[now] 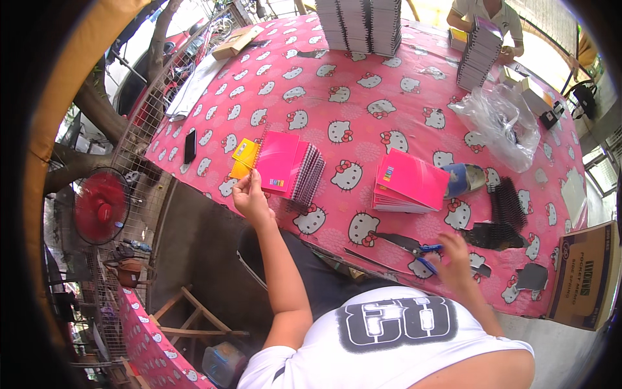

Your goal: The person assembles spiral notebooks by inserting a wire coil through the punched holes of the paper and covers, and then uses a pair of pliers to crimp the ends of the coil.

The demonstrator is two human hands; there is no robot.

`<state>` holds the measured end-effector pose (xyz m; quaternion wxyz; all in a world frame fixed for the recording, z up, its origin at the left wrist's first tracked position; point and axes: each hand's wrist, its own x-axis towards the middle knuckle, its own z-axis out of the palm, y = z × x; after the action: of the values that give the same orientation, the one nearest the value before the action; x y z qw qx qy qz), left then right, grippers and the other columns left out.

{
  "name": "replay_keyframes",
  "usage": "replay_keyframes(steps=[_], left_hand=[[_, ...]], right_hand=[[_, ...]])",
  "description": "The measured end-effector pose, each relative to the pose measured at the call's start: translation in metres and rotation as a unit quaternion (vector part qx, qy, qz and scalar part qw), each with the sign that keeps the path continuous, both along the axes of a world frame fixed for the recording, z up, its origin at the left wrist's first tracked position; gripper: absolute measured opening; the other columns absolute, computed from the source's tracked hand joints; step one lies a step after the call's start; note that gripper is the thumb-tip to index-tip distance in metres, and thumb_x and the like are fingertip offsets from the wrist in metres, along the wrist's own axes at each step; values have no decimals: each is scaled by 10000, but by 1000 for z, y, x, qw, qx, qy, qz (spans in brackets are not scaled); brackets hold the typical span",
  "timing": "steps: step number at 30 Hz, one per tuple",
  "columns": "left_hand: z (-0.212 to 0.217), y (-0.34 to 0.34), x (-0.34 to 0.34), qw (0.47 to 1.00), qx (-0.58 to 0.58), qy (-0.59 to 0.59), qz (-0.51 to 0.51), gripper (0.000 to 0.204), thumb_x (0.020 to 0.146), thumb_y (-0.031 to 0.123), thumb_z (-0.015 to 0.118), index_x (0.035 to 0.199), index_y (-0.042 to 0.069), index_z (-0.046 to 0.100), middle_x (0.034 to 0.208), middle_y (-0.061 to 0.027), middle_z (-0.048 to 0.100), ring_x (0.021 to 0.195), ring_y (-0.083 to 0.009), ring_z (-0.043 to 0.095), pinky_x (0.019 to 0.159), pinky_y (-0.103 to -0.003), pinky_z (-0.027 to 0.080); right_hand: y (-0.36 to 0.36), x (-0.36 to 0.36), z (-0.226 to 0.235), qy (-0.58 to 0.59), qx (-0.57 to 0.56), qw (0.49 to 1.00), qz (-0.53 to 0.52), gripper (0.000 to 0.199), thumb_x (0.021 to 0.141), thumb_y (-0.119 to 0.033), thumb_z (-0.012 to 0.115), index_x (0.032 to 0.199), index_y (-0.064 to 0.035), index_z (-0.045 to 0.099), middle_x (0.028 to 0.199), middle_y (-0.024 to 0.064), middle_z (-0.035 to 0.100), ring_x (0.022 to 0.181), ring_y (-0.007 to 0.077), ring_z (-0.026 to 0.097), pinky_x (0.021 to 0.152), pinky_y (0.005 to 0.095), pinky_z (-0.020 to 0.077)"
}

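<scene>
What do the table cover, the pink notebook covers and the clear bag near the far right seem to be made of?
Table cover: probably printed vinyl or oilcloth, since it lies smooth with a faint sheen. Pink notebook covers: likely glossy card or thin plastic, flat and stiff with bright reflections. Clear bag: thin plastic film, see-through and crinkled with white glints.

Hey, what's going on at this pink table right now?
A person is working at a table covered with a pink cartoon-cat cloth. The left hand pinches the spiral edge of a pink notebook lying on a fanned stack. The right hand rests on blue-handled pliers. Another pink notebook pile and loose black spiral wires lie nearby. Across the table, another person holds a tall notebook stack.
</scene>
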<state>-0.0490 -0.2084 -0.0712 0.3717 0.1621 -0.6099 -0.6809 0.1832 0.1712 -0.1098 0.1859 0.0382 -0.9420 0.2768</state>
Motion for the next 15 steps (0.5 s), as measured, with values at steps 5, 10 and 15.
replay_keyframes(steps=[5,10,15], left_hand=[[-5,-3,-1,997,-31,-61,-26,170,862,21,674,1011,-54,640,936,-79,671,845,-115,630,762,-228,503],[-14,-7,-1,992,-56,-90,-61,217,865,13,661,1069,-61,651,1000,-93,673,885,-127,629,797,-235,497],[4,1,7,976,-184,-119,7,273,865,75,682,1119,-17,646,1116,-130,654,1056,-204,597,916,-316,465]], right_hand=[[26,-71,46,15,-204,971,-128,343,826,-225,727,1072,-3,639,994,117,633,916,238,599,806,332,475],[19,-119,31,-66,-347,929,-108,515,802,-325,761,1165,7,606,970,91,626,869,179,576,775,301,466],[31,-118,48,-59,-190,967,-161,576,745,-348,811,1131,16,588,950,101,618,886,189,576,773,322,466]])
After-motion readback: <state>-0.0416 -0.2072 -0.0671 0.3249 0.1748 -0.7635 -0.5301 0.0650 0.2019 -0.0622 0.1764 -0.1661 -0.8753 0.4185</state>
